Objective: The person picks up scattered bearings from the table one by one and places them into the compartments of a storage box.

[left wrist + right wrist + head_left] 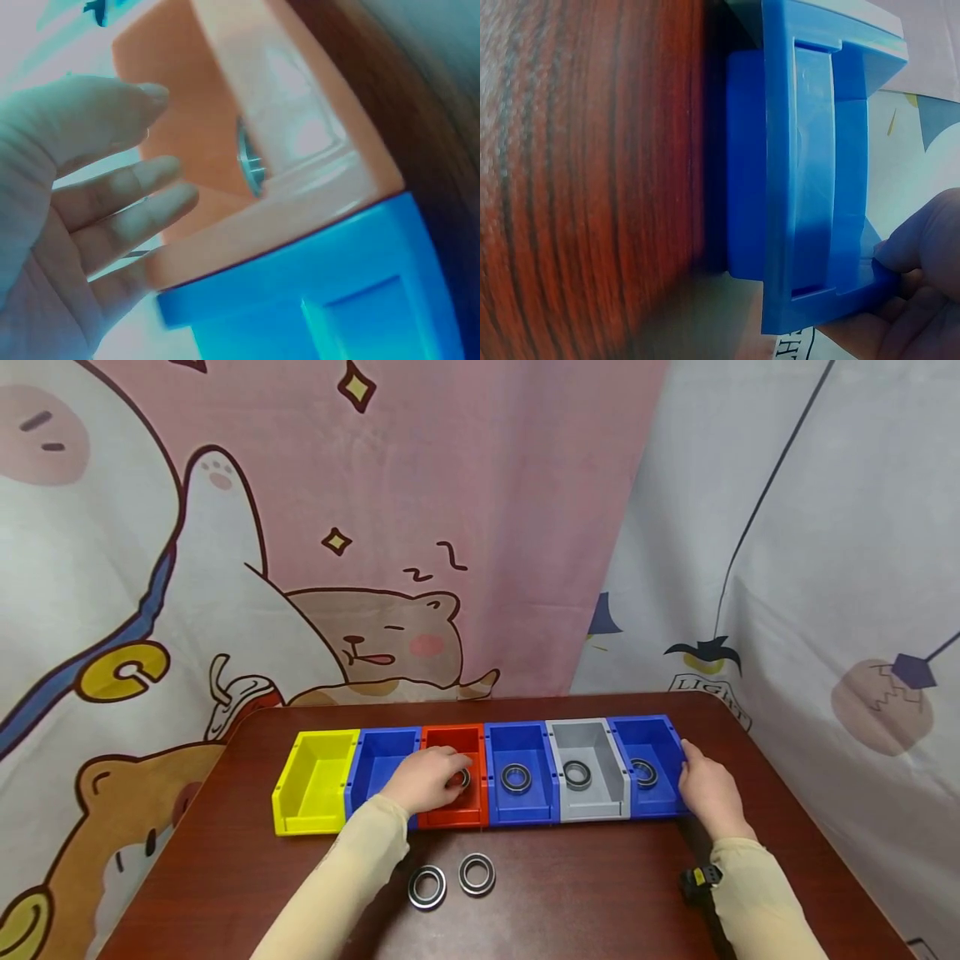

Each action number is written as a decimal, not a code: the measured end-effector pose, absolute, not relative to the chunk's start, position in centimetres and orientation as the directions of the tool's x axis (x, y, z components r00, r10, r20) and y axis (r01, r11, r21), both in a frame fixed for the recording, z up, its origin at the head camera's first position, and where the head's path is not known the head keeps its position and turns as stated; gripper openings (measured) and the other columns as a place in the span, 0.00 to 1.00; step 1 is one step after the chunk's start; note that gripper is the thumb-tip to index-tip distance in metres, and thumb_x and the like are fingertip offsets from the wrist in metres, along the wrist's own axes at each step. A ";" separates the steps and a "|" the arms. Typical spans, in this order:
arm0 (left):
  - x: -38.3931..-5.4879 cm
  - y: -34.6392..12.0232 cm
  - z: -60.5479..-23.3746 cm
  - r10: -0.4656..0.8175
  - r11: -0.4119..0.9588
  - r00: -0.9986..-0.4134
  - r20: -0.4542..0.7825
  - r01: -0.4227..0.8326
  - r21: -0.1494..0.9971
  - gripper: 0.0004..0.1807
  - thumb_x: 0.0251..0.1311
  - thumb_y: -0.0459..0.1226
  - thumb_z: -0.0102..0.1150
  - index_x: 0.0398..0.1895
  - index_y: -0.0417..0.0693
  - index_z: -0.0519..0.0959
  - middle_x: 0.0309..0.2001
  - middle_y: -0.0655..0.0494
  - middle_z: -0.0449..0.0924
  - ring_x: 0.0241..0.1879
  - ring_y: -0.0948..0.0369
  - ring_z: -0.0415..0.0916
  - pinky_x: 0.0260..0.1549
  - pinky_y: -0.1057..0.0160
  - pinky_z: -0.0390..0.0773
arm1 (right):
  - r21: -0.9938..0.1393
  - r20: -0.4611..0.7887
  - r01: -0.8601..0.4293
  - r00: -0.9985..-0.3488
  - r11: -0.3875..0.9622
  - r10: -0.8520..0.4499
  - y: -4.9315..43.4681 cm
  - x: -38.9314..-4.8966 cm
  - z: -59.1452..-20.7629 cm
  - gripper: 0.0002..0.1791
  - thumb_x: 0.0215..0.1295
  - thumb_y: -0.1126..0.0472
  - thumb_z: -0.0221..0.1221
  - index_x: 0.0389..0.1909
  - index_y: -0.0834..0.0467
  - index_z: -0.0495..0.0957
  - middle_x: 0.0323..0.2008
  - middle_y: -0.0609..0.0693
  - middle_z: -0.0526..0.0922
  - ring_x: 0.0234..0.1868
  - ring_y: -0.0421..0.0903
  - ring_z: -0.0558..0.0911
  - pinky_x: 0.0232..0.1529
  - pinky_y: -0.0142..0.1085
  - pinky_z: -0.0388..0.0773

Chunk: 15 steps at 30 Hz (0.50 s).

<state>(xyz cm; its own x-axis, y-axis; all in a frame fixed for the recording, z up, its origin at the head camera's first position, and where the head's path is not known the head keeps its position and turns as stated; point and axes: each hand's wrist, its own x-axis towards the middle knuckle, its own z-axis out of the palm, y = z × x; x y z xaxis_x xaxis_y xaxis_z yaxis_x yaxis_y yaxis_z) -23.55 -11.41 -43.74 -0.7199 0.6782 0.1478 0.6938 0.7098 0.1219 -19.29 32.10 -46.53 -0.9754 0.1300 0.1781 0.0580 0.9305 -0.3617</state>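
Observation:
My left hand (426, 779) is over the red bin (453, 818), which looks orange in the left wrist view. Its fingers are loosely extended and hold nothing. A ring-shaped ball bearing (251, 159) lies inside that bin, apart from the fingertips and partly hidden by the front wall. At the row's right end, my right hand (711, 793) pinches the side wall of a blue bin (814, 180), thumb on the inner side and fingers outside. Another bearing (643, 773) lies in this blue bin.
Bearings also lie in the middle blue bin (522, 816) and the grey bin (595, 810). A yellow bin (307, 823) and another blue bin (382, 752) stand at the left. Two bearings, a left one (427, 905) and a right one (477, 888), lie on the brown table (585, 893).

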 end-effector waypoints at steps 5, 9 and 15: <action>-22.3 -12.1 -42.7 0.667 0.711 -0.731 0.143 0.682 0.171 0.22 0.54 0.38 0.71 0.54 0.48 0.82 0.45 0.54 0.83 0.43 0.58 0.80 0.46 0.57 0.81 | -0.366 0.177 0.058 -0.975 0.929 0.131 32.1 -19.2 -46.5 0.25 0.68 0.70 0.47 0.64 0.77 0.62 0.51 0.80 0.73 0.44 0.74 0.79 0.42 0.63 0.75; -21.4 -12.8 -42.0 0.663 0.701 -0.726 0.181 0.688 0.190 0.22 0.54 0.37 0.70 0.54 0.49 0.82 0.45 0.55 0.83 0.43 0.58 0.80 0.45 0.57 0.81 | -0.368 0.165 0.064 -0.977 0.928 0.133 32.1 -19.2 -46.5 0.25 0.69 0.70 0.47 0.65 0.77 0.62 0.52 0.80 0.73 0.46 0.74 0.78 0.44 0.63 0.75; -19.9 -13.8 -41.6 0.626 0.703 -0.743 0.236 0.669 0.241 0.19 0.55 0.36 0.70 0.52 0.49 0.83 0.45 0.56 0.85 0.42 0.59 0.81 0.43 0.58 0.82 | -0.363 0.186 0.049 -0.975 0.930 0.123 32.2 -19.2 -46.6 0.25 0.68 0.71 0.47 0.64 0.78 0.62 0.51 0.80 0.73 0.45 0.74 0.78 0.43 0.63 0.75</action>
